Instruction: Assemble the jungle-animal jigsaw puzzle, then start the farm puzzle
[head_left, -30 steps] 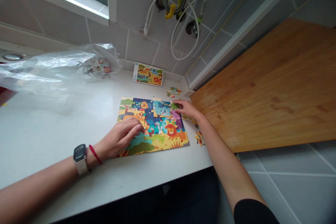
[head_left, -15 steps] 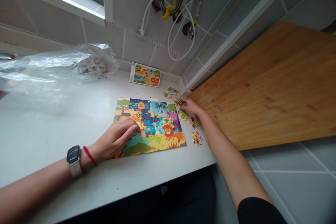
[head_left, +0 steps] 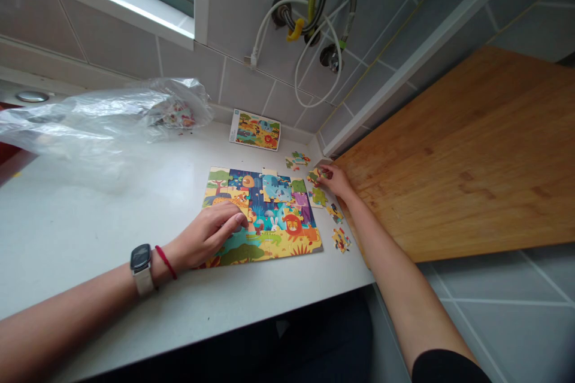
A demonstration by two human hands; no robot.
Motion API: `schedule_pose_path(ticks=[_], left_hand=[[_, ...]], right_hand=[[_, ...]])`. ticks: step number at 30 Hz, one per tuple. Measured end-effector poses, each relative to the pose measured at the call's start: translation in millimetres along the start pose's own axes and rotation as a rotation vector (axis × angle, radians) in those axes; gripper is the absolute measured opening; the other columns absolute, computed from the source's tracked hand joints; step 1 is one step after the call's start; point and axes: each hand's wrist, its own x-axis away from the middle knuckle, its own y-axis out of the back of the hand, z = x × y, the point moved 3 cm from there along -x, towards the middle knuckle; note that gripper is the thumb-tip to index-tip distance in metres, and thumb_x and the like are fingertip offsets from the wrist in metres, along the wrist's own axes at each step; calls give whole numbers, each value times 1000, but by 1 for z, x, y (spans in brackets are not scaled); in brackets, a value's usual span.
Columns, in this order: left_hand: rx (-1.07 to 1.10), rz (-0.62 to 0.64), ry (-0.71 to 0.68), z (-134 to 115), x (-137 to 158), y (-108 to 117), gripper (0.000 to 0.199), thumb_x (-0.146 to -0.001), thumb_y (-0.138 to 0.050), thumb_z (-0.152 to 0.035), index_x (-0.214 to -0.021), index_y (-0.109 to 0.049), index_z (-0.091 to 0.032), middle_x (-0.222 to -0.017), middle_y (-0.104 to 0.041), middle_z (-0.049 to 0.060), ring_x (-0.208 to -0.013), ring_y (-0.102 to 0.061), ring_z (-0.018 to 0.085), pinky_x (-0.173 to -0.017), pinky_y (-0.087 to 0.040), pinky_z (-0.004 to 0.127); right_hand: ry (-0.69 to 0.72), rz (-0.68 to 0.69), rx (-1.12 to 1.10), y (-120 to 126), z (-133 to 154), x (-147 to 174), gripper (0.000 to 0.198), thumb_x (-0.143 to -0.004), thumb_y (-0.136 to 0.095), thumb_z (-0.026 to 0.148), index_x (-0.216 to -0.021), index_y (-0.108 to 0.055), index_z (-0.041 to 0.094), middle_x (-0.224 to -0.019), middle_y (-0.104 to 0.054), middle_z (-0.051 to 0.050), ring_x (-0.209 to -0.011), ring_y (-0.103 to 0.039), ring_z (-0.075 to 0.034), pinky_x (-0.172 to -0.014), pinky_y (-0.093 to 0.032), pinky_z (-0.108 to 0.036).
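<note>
A jigsaw puzzle (head_left: pixel 274 245) with animals lies on the white counter, its interlocking pieces showing a lion, a rabbit, a crocodile and elephants. My left hand (head_left: pixel 220 227) rests palm down over its left part, fingers loosely bent, holding nothing that I can see; the puzzle beneath is hidden. Past the right edge, my right hand (head_left: pixel 335 179) has its thumb and fingers closed on a puzzle piece (head_left: pixel 314 176), low over the counter. Close by are a green puzzle piece (head_left: pixel 319 196) and small piles of loose pieces (head_left: pixel 341 240).
The picture card (head_left: pixel 256 130) of the puzzle lies behind it near the tiled wall. A clear plastic bag (head_left: pixel 112 111) with things inside sits at the back left. A wooden board (head_left: pixel 467 155) stands along the right side. Hoses and a white cable (head_left: pixel 296 72) hang above.
My right fingers have closed on a loose puzzle piece and shifted it slightly. My left hand stays on the puzzle. The whole view has shifted a little.
</note>
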Motion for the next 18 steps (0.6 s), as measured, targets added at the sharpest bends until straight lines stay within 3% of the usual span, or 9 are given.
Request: schedule_pose_path(ticks=[4, 6, 8, 11, 13, 15, 18], left_hand=[[-22, -3, -3, -2, 0, 1, 44, -112, -39, -37, -93, -74, -21, -89, -72, 4, -81, -66, 16, -76, -52, 26], [-36, -1, -7, -4, 0, 2, 43, -112, -38, -36, -92, -74, -21, -89, -72, 3, -81, -67, 16, -76, -52, 26], [-35, -10, 1, -4, 0, 1, 38, -112, -40, -36, -99, -73, -22, -92, -74, 3, -82, -69, 16, -76, -53, 26], [-30, -50, 34, -3, 1, 0, 26, -109, -49, -36, -127, -64, -23, -95, -77, 2, -83, -71, 16, -75, -55, 26], [-42, -69, 38, -1, 1, -1, 36, -107, -55, -35, -142, -54, -24, -94, -77, 0, -83, -72, 16, -78, -56, 28], [-64, -82, 27, 0, 1, -2, 42, -105, -59, -33, -146, -50, -25, -96, -77, 0, -85, -73, 16, -81, -58, 29], [-101, -105, 7, 2, 1, -2, 36, -101, -66, -34, -136, -59, -26, -107, -78, 3, -90, -75, 17, -82, -60, 29]], right_hand=[[-15, -111, -110, 9, 10, 15, 42, -81, -77, 43, -111, -80, 14, -102, -80, -13, -87, -71, -24, -86, -59, -42], [-20, -118, -215, 9, 25, 30, 46, -81, -77, 50, -113, -79, 16, -104, -81, -12, -86, -72, -23, -81, -60, -38], [-44, -39, -458, 1, 48, 51, 49, -76, -84, 52, -111, -80, 18, -105, -82, -11, -85, -74, -21, -76, -61, -34], [-31, 148, -631, -26, 94, 89, 44, -75, -89, 51, -106, -82, 20, -98, -83, -8, -81, -75, -20, -71, -60, -30], [-23, 256, -698, -50, 123, 111, 39, -74, -91, 48, -99, -83, 20, -90, -82, -7, -76, -75, -19, -68, -60, -30], [-15, 330, -768, -75, 145, 127, 35, -74, -91, 46, -95, -83, 19, -84, -81, -5, -71, -74, -17, -67, -60, -29], [-1, 359, -863, -100, 164, 139, 34, -74, -91, 47, -92, -81, 19, -80, -79, -3, -66, -71, -15, -63, -59, -28]])
